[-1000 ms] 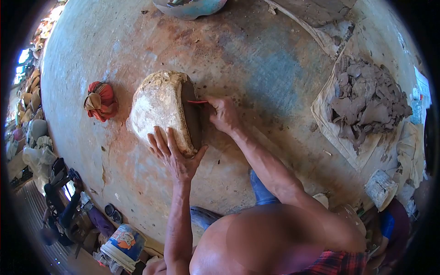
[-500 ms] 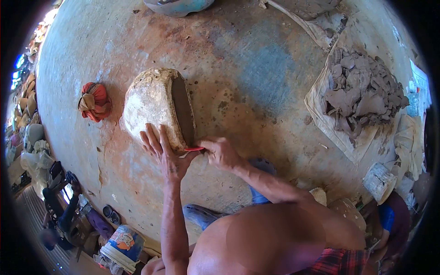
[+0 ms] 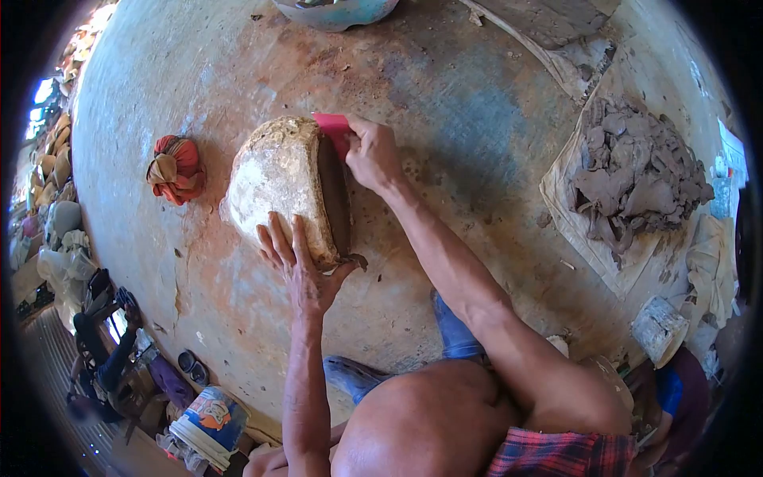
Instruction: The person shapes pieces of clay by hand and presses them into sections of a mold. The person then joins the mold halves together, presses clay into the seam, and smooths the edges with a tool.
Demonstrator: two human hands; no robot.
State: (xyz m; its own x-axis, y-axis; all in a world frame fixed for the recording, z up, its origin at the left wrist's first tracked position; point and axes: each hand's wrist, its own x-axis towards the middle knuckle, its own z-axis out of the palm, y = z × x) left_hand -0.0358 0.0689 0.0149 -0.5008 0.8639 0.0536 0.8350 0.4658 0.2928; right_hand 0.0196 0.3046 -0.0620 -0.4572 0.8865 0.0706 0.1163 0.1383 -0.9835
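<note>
A whitish, rough-walled mould (image 3: 266, 179) rests tilted on its side on the floor, its opening facing right. Dark clay (image 3: 337, 199) lines the opening along the rim. My left hand (image 3: 304, 274) holds the mould's near side, fingers spread along the outer wall and thumb by the rim. Beside that thumb hangs a small dark clay scrap (image 3: 355, 261). A flat red scraper (image 3: 332, 127) is pinched in my right hand (image 3: 373, 155), at the far end of the rim. Its lower edge meets the clay there.
A tied red cloth bundle (image 3: 176, 170) sits left of the mould. Soft clay pieces (image 3: 636, 163) are heaped on a cloth (image 3: 560, 191) at right. A bluish basin (image 3: 342, 14) stands at the far edge. Buckets (image 3: 211, 425) and a seated person (image 3: 103, 358) are at lower left.
My right hand has moved with the red scraper from the rim's near end to its far end. A clay scrap now shows by my left thumb. The left hand stays on the mould.
</note>
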